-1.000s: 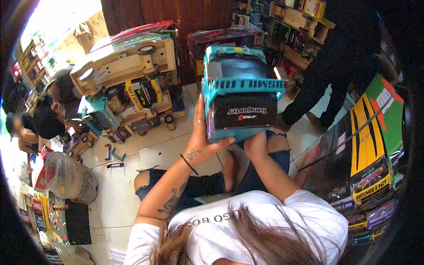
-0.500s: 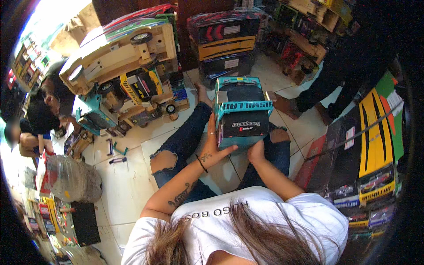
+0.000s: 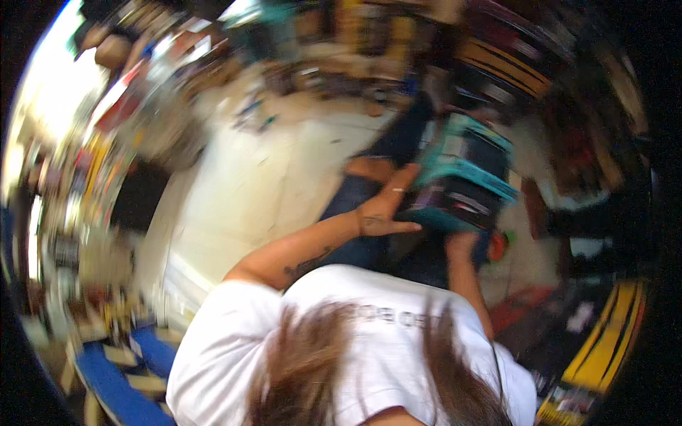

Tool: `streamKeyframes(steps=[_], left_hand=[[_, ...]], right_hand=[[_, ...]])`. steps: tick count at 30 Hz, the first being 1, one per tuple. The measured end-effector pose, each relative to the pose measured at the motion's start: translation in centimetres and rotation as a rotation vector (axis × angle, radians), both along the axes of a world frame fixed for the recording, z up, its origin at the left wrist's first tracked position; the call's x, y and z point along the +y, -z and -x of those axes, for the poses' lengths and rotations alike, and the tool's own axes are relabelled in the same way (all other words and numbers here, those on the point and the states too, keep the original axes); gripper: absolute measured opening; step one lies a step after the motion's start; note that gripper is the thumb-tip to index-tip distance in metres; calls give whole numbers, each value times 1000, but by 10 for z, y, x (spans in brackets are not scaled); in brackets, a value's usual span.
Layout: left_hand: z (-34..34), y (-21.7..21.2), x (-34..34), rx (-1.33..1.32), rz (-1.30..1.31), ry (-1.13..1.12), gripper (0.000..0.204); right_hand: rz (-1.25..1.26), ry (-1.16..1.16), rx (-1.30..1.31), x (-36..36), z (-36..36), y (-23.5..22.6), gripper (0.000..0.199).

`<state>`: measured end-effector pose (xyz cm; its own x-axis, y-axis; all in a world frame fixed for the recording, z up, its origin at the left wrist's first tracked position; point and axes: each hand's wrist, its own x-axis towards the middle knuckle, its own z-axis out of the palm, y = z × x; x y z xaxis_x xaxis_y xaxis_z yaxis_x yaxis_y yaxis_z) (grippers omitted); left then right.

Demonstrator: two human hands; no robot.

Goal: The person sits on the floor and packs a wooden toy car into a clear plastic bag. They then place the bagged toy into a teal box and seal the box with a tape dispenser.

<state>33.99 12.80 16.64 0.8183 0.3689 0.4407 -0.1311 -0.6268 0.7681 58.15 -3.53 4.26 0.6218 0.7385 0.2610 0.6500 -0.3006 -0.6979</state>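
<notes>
A teal and black toy truck cab [image 3: 465, 170] rests over my lap, tilted and blurred by motion. My left hand [image 3: 383, 206] steadies its left side, with the fingers along it and the thumb spread near its lower edge. Beneath the near end is my right hand [image 3: 463, 245], closed against the cab, its fingers mostly hidden behind it. Between the two hands the cab stays up off the floor.
Small blue and green pieces [image 3: 252, 110] lie on the tiled floor [image 3: 234, 184]. Blurred wooden toy trucks stand at the far side. A yellow and black panel [image 3: 604, 341] is at the right, blue-painted wooden pieces [image 3: 117, 383] at the lower left.
My view has swung left, so the surroundings and the cab appear further right. Blue-painted wood has come into sight at the lower left. Both hands still hold the cab.
</notes>
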Motion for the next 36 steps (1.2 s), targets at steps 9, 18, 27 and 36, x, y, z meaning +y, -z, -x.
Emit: streamKeyframes(steps=[9, 18, 27, 36], left_hand=[[315, 113, -47, 855, 461, -1987, 100], [422, 172, -152, 1035, 764, -2216, 41], [531, 138, -174, 997, 871, -1876, 47], [613, -56, -110, 856, 618, -1605, 40]], right_hand=[[-134, 23, -243, 1, -78, -50, 33], [-482, 118, -372, 14, -16, -184, 39], [-620, 165, -80, 3, -33, -187, 46], [-1034, 271, -708, -9, -25, -249, 32]])
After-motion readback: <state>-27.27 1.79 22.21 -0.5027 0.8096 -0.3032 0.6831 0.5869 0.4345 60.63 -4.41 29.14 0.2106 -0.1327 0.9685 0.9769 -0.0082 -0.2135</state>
